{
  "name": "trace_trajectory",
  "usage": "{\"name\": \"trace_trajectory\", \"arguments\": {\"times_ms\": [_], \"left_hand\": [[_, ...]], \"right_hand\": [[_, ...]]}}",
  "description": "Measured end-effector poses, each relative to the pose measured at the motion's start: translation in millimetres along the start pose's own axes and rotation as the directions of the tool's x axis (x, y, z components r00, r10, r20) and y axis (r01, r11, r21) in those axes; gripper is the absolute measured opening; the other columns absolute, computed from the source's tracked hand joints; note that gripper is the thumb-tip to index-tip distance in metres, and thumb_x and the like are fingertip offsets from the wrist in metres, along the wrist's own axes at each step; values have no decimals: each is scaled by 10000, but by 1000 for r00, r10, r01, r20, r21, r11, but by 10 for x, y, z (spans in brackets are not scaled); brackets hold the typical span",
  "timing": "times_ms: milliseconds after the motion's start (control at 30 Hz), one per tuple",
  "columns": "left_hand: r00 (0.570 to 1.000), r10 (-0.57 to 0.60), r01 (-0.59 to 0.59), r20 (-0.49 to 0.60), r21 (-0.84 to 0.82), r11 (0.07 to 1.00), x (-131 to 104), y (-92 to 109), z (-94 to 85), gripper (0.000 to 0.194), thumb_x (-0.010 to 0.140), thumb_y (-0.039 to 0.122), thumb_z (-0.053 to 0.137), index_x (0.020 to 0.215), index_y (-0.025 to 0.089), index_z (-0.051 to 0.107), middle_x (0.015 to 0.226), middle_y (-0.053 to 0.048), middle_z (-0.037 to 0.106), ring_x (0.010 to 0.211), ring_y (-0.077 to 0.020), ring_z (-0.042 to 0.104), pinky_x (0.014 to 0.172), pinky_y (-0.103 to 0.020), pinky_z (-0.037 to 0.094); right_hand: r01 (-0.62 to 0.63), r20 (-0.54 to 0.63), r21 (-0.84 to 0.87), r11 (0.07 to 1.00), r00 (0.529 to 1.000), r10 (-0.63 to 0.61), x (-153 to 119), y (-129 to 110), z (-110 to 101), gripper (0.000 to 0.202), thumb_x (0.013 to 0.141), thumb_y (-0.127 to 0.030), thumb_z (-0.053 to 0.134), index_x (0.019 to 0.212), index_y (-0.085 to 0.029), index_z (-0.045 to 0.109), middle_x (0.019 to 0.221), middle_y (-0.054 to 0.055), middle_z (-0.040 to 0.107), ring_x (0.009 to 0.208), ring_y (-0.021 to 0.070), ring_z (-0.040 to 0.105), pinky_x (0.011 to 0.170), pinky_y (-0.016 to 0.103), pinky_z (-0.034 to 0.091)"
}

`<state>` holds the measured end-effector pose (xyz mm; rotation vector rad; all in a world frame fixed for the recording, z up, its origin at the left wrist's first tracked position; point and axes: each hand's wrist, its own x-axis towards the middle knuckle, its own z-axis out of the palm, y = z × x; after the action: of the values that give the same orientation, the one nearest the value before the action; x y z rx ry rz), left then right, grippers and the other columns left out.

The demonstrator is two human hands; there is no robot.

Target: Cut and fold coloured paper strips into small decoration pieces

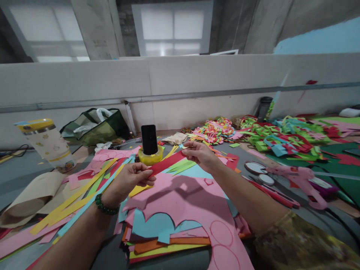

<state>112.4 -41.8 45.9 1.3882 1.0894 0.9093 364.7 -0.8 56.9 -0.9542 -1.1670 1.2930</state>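
A red strip (165,163) is stretched between my two hands above a pink sheet (194,202). My left hand (136,175) pinches its left end, with a green bead bracelet at the wrist. The right end is between the thumb and fingers of my right hand (197,152), where a small pale blue bit also shows. Under the pink sheet lies a stack of coloured sheets (168,245). Green strips (181,167) lie just behind the red strip. A dark phone (149,139) stands upright in a yellow holder (151,155) beyond my left hand.
Long coloured strips (81,195) and a tumbler (47,144) are on the left, with a green bag (95,127) behind. At the right lie a pink glue gun (302,178), red-handled scissors (272,193) and tape rolls. Paper flowers (215,129) are piled farther back.
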Motion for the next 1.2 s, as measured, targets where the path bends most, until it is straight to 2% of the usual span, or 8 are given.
{"name": "trace_trajectory", "arguments": {"times_ms": [233, 633, 767, 833, 933, 1000, 1100, 1200], "left_hand": [[999, -37, 37, -30, -5, 999, 29, 35, -52, 296, 621, 359, 744, 700, 152, 548, 684, -58, 718, 625, -157, 674, 550, -210, 465], [992, 72, -76, -101, -42, 996, 75, -13, -98, 294, 662, 409, 711, 704, 151, 575, 609, -16, 676, 630, -153, 665, 596, -225, 481], [972, 139, -182, -188, -235, 955, 87, -12, -80, 270, 681, 396, 706, 712, 155, 589, 627, 6, 662, 631, -120, 643, 646, -217, 484], [972, 152, -209, -179, -369, 905, 76, -7, -41, 266, 685, 392, 707, 780, 159, 619, 731, -11, 687, 700, -123, 643, 702, -230, 488], [995, 92, -102, -44, -440, 892, 51, -17, 77, 300, 662, 339, 739, 881, 155, 651, 912, -59, 699, 808, -152, 639, 717, -241, 486], [1000, 2, -4, -5, -463, 886, 46, -38, 171, 249, 695, 334, 715, 852, 148, 662, 894, -67, 704, 794, -149, 639, 686, -228, 486], [990, -69, -22, -121, -624, 781, 68, -70, 256, 141, 801, 284, 616, 749, 157, 649, 769, -26, 702, 709, -107, 636, 690, -217, 502], [973, -59, -124, -222, -724, 678, 95, -72, 251, 152, 858, 161, 516, 776, 162, 644, 752, -1, 692, 666, -77, 630, 704, -208, 527]], "right_hand": [[17, 57, -111, 994, 998, -10, -34, -63, -6, 338, 502, -200, 789, 783, -162, 607, 562, -30, 601, 492, 66, 508, 475, 202, 362], [25, 26, -68, 997, 999, -24, -76, -48, 66, 317, 496, -194, 781, 747, -155, 591, 570, -36, 587, 511, 65, 499, 488, 211, 342], [42, -14, 18, 999, 999, -42, -72, -23, 79, 304, 501, -198, 786, 731, -161, 590, 587, -56, 561, 500, 47, 473, 508, 212, 365], [59, -62, 90, 994, 997, -54, -76, 2, 102, 322, 484, -200, 795, 729, -168, 589, 615, -55, 563, 524, 51, 490, 535, 214, 390], [76, -110, 146, 986, 992, -60, -113, 63, 185, 351, 464, -210, 801, 738, -177, 585, 650, -49, 567, 547, 64, 504, 549, 225, 410], [104, -104, 113, 988, 990, -92, -157, 117, 260, 335, 497, -235, 788, 752, -179, 578, 657, -45, 566, 543, 68, 497, 542, 228, 409], [164, -41, -15, 986, 985, -165, -234, 214, 355, 277, 580, -254, 740, 779, -176, 565, 646, -46, 557, 546, 72, 495, 542, 224, 409], [168, 139, -164, 972, 979, -146, -306, 318, 411, 227, 632, -210, 678, 809, -175, 540, 609, -54, 542, 540, 89, 521, 540, 231, 422]]}}
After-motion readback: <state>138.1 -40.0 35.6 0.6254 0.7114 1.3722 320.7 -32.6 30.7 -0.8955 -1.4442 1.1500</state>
